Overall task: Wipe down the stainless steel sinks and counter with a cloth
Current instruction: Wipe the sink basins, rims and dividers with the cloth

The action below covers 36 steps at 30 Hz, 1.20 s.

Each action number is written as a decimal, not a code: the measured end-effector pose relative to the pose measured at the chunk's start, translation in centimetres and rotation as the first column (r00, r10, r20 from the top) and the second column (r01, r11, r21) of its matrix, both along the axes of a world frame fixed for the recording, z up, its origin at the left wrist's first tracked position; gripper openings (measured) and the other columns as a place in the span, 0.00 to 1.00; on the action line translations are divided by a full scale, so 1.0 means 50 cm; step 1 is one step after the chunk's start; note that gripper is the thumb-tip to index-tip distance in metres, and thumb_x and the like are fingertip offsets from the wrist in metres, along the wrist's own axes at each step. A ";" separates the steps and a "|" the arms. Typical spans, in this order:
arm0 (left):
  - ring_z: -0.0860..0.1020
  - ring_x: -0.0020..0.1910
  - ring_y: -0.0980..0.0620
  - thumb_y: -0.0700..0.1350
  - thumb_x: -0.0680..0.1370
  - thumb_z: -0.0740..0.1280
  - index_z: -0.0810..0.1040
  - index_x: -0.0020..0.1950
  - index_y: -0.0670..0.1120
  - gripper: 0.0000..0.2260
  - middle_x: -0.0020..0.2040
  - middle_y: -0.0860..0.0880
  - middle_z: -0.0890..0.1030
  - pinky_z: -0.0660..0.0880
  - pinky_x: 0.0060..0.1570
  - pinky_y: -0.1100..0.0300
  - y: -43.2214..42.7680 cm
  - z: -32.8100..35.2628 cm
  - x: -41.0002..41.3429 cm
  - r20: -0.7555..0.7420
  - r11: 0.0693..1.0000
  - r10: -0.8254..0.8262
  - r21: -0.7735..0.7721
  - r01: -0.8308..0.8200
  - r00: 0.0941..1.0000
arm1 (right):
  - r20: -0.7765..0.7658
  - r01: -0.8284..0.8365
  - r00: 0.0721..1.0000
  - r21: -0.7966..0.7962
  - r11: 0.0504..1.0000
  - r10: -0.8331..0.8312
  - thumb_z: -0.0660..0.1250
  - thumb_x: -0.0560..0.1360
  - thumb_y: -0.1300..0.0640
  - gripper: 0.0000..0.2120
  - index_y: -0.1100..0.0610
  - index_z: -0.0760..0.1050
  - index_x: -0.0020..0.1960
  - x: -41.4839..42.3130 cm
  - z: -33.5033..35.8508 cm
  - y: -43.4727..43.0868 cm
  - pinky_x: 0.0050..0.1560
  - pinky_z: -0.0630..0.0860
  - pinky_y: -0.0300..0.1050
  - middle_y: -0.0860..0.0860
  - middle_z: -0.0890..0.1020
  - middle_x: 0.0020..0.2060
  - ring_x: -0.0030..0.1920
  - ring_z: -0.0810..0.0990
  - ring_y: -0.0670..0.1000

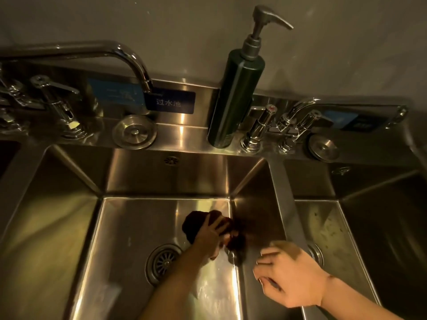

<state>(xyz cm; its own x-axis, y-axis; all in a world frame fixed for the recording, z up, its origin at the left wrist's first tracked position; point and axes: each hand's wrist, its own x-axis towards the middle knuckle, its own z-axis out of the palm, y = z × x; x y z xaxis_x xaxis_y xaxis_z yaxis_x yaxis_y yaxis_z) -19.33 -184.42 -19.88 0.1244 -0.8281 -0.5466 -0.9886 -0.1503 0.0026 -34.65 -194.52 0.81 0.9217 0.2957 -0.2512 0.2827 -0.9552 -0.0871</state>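
A dark brown cloth (194,224) lies bunched on the floor of the middle stainless steel sink (129,227), close to its right wall. My left hand (211,236) reaches down into the basin and presses flat on the cloth, fingers gripping it. My right hand (288,276) rests on the divider rim (280,188) between the middle and right sink (346,227), fingers apart and holding nothing. The floor near the cloth looks wet and shiny. The right sink floor shows dark specks.
A round drain strainer (163,262) sits just left of my left forearm. On the back ledge (184,132) stand a tall dark soap pump bottle (235,98), a swivel faucet (129,58), chrome taps (291,121) and round knobs. A left sink (9,158) shows at the edge.
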 end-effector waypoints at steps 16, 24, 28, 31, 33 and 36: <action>0.55 0.76 0.43 0.50 0.79 0.60 0.69 0.71 0.54 0.19 0.75 0.52 0.64 0.51 0.73 0.43 0.343 0.252 -0.164 -0.211 0.981 0.176 -0.044 -0.189 0.961 | -0.119 -0.011 0.993 -0.142 0.990 -0.006 0.61 0.71 0.49 0.09 0.48 0.79 0.42 0.008 0.012 0.012 0.45 0.75 0.40 0.45 0.82 0.39 0.43 0.82 0.48; 0.80 0.55 0.52 0.54 0.82 0.45 0.86 0.45 0.51 0.29 0.48 0.53 0.85 0.60 0.65 0.55 0.624 0.419 -0.288 -0.228 0.579 0.653 -0.464 -0.670 0.722 | -0.612 0.191 0.761 -0.104 0.976 -0.214 0.62 0.77 0.56 0.30 0.50 0.55 0.76 0.053 -0.138 0.195 0.61 0.72 0.53 0.55 0.59 0.73 0.65 0.70 0.61; 0.74 0.58 0.55 0.56 0.81 0.48 0.85 0.47 0.51 0.26 0.47 0.57 0.84 0.59 0.69 0.55 0.666 0.422 -0.317 -0.278 0.444 0.757 -0.445 -0.778 0.591 | -0.605 0.160 0.761 -0.175 0.972 -0.234 0.66 0.75 0.56 0.41 0.46 0.43 0.77 0.072 -0.252 0.231 0.66 0.67 0.60 0.56 0.48 0.76 0.68 0.64 0.68; 0.74 0.63 0.56 0.55 0.81 0.51 0.84 0.50 0.54 0.21 0.52 0.59 0.82 0.60 0.69 0.52 0.666 0.418 -0.320 -0.261 0.425 0.786 -0.430 -0.796 0.560 | -0.612 0.150 0.759 -0.166 0.975 -0.221 0.67 0.74 0.51 0.44 0.43 0.37 0.76 0.086 -0.328 0.222 0.69 0.60 0.65 0.56 0.39 0.77 0.71 0.53 0.73; 0.73 0.64 0.56 0.53 0.79 0.56 0.84 0.50 0.54 0.16 0.51 0.60 0.82 0.58 0.70 0.52 0.662 0.418 -0.325 -0.219 0.447 0.795 -0.417 -0.791 0.565 | -0.649 0.142 0.723 -0.193 0.971 -0.235 0.70 0.71 0.46 0.50 0.43 0.35 0.76 0.090 -0.357 0.201 0.70 0.58 0.67 0.56 0.36 0.76 0.72 0.48 0.74; 0.73 0.65 0.57 0.52 0.78 0.57 0.84 0.49 0.54 0.15 0.51 0.61 0.82 0.56 0.72 0.54 0.661 0.422 -0.331 -0.196 0.427 0.820 -0.416 -0.803 0.537 | -0.617 0.126 0.748 -0.227 0.966 -0.243 0.71 0.68 0.39 0.55 0.48 0.33 0.76 0.076 -0.393 0.178 0.71 0.59 0.63 0.59 0.37 0.76 0.74 0.50 0.69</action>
